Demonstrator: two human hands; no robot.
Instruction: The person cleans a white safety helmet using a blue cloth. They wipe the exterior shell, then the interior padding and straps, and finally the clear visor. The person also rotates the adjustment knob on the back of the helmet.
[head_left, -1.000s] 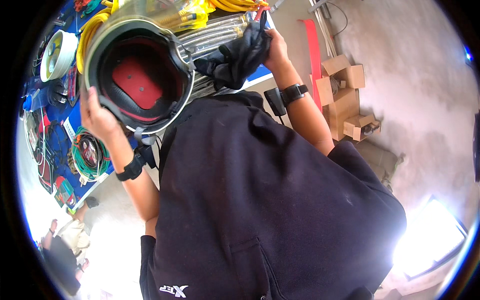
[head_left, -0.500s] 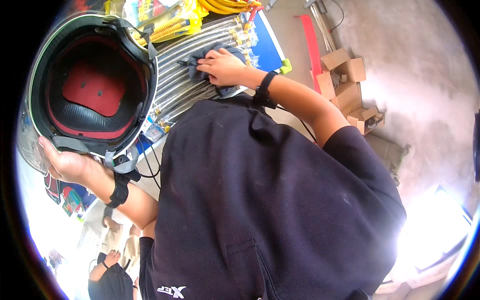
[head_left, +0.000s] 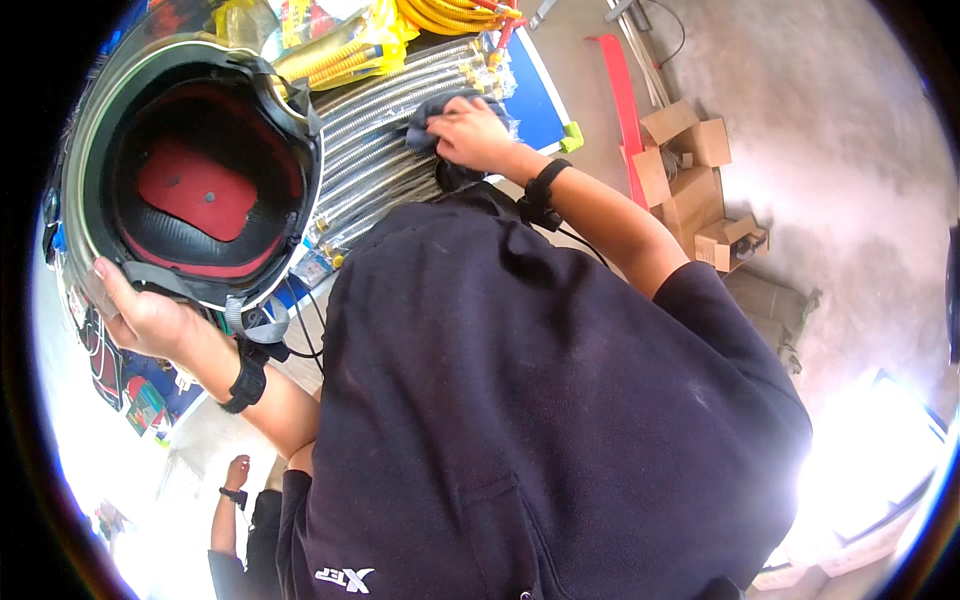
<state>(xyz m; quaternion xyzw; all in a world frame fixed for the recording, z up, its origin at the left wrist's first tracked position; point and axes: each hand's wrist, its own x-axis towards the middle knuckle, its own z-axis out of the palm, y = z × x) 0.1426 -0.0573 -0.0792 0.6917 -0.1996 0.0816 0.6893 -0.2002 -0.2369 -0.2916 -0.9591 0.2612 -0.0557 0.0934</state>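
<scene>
An upturned helmet (head_left: pixel 125 190) with a black and red lining fills the upper left, its opening facing me. A clear visor (head_left: pixel 78 235) shows along its left side, and a grey chin strap (head_left: pixel 165 283) runs along the near rim. My left hand (head_left: pixel 150 318) is closed on the helmet's lower left edge; its fingertips are partly hidden behind the visor. Bunched under the fingers of my right hand (head_left: pixel 472 135) is a dark grey cloth (head_left: pixel 424 122). That hand is over a row of braided metal hoses (head_left: pixel 365 165), right of the helmet.
Yellow hoses in packaging (head_left: pixel 345 65) lie beyond the metal ones. The blue table (head_left: pixel 537 105) has a green corner guard (head_left: pixel 571 137). Open cardboard boxes (head_left: pixel 690 195) and a red strip (head_left: pixel 618 105) are on the right. Another person's arm (head_left: pixel 228 510) shows at lower left.
My right hand has shifted slightly right with the cloth. The helmet has moved a little right and tilted, with my left hand still on it. The other person's arm has changed position.
</scene>
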